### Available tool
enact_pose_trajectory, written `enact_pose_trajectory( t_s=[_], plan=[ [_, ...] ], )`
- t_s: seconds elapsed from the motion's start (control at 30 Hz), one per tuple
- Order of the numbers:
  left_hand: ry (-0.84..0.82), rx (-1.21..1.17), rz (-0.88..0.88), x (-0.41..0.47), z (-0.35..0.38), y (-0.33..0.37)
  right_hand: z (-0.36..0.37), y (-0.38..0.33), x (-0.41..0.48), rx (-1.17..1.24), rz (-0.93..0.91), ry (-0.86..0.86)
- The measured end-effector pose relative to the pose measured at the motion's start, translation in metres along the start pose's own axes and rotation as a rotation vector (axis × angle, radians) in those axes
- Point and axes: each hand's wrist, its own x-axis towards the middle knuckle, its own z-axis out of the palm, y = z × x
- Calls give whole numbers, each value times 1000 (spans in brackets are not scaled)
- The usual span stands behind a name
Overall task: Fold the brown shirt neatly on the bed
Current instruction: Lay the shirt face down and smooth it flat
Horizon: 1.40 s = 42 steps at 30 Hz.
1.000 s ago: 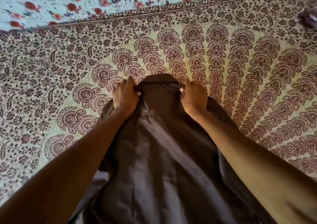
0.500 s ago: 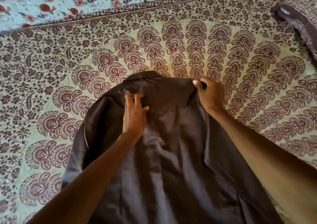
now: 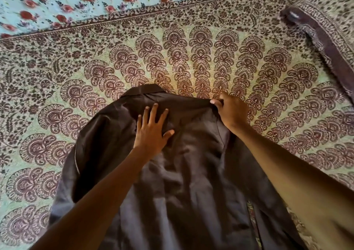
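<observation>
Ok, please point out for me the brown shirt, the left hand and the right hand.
brown shirt (image 3: 191, 202): head view, on the wrinkled back panel.
left hand (image 3: 151, 133): head view, on the back of the hand, lying flat on the shirt.
right hand (image 3: 230, 112): head view, on the knuckles, pinching the shoulder edge.

Head cam, close, down onto bed (image 3: 191, 58)

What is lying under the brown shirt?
The shirt lies on a patterned bedspread, which shows all around it. The left hand presses flat on top; the right hand pinches its shoulder. Whatever is directly beneath is covered.
</observation>
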Motion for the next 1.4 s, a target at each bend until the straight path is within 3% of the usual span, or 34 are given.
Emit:
enact_pose_trajectory(
  t_s=[0.17,0.23,0.33,0.4,0.47,0.53,0.67,0.77,0.83,0.93,1.03,1.1,1.23,1.4],
  plan=[
    [-18,-127,8,3,-4,-4,5,-13,8,-159,27,79],
    [114,-263,-4,1,-17,-14,1,-31,2,-165,36,149],
    [419,-235,-135,-11,-35,-37,0,-69,-16,88,-103,145],
    [464,-230,-357,-16,-44,-62,4,-105,-30,259,-203,51],
    [405,-340,-552,-16,-45,-93,9,-142,-42,317,-278,-40],
    [344,-549,-634,-14,-52,-125,17,-179,-47,273,-346,-119],
    [46,-831,-600,5,-67,-166,39,-231,-47,205,-284,-405],
    [-109,-1021,-479,16,-79,-175,57,-245,-50,164,-210,-462],
    [-314,-897,-341,12,-93,-174,63,-247,-55,113,-200,-413],
    [-567,-508,-242,2,-99,-188,69,-244,-59,46,-203,-364],
    [-623,-423,-287,-17,-100,-231,73,-244,-59,33,-190,-364],
    [-558,-494,-344,-28,-110,-254,75,-245,-60,30,-180,-344],
    [-147,-771,-452,-33,-114,-276,78,-246,-62,21,-164,-287],
    [105,-465,-654,-34,-89,-271,86,-246,-64,-25,-159,-231]
  ],
)
